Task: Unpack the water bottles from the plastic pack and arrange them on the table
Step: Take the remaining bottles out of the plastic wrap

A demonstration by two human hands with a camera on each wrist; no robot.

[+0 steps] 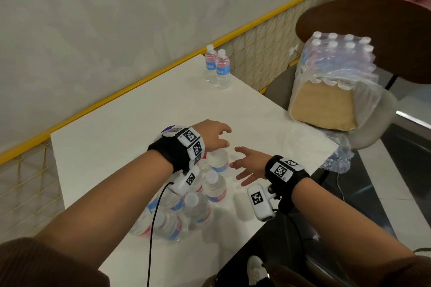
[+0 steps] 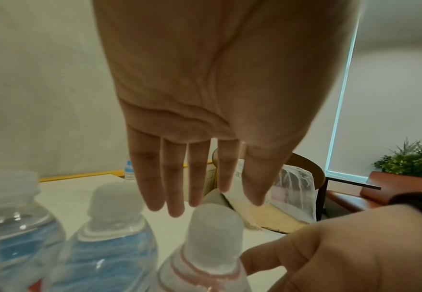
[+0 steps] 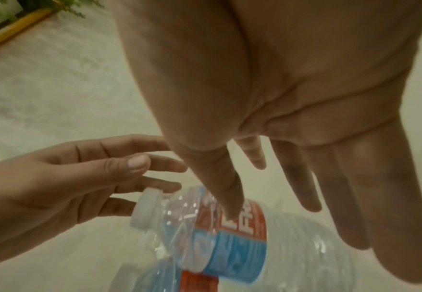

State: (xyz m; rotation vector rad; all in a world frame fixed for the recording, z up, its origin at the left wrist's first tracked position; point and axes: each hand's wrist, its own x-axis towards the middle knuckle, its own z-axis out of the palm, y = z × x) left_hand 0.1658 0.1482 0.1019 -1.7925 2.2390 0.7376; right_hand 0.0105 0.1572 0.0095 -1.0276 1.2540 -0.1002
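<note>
Several water bottles (image 1: 198, 205) with white caps and blue-and-red labels stand bunched together near the table's front edge. My left hand (image 1: 221, 137) hovers just above the far end of the bunch, fingers spread and holding nothing. My right hand (image 1: 242, 165) is beside the bunch on its right, also open and empty. In the left wrist view the straight fingers (image 2: 175, 187) hang over the white caps (image 2: 215, 227). The right wrist view shows the nearest bottle (image 3: 230, 233) under my open right hand (image 3: 292, 197), with my left hand (image 3: 80, 177) by its cap. Two bottles (image 1: 217, 66) stand at the table's far corner.
A shrink-wrapped pack of bottles (image 1: 335, 72) on a cardboard base leans tilted on a chair (image 1: 373, 18) past the table's right edge. Loose clear plastic (image 1: 338, 156) hangs off that edge. A yellow wire railing (image 1: 116, 93) runs along the far side of the white table (image 1: 140, 128).
</note>
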